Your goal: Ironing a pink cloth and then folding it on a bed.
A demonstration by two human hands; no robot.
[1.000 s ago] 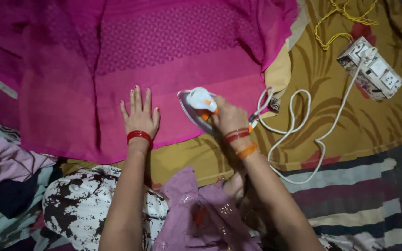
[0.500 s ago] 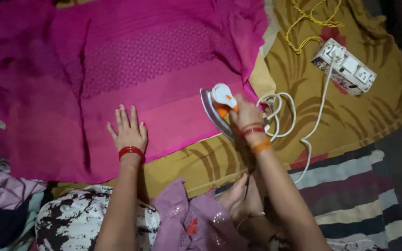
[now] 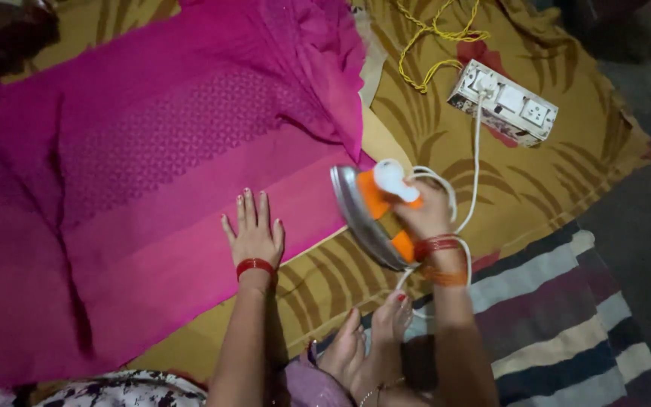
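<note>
Iron (image 3: 374,215) now tilted up off pink cloth (image 3: 152,166).

I see the orange-and-white electric iron (image 3: 377,215) tipped up on edge just past the right border of the pink cloth (image 3: 160,188), its shiny soleplate facing that cloth. The pink cloth lies spread flat, patterned band across its middle.

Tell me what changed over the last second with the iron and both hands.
The right hand has lifted the orange-and-white iron off the pink fabric and tipped it up, so its soleplate shows, above the fabric's edge and the yellow-brown sheet. Unchanged: its grip on the handle, the left hand flat on the fabric, and the white cord plugged into the extension board.
</note>
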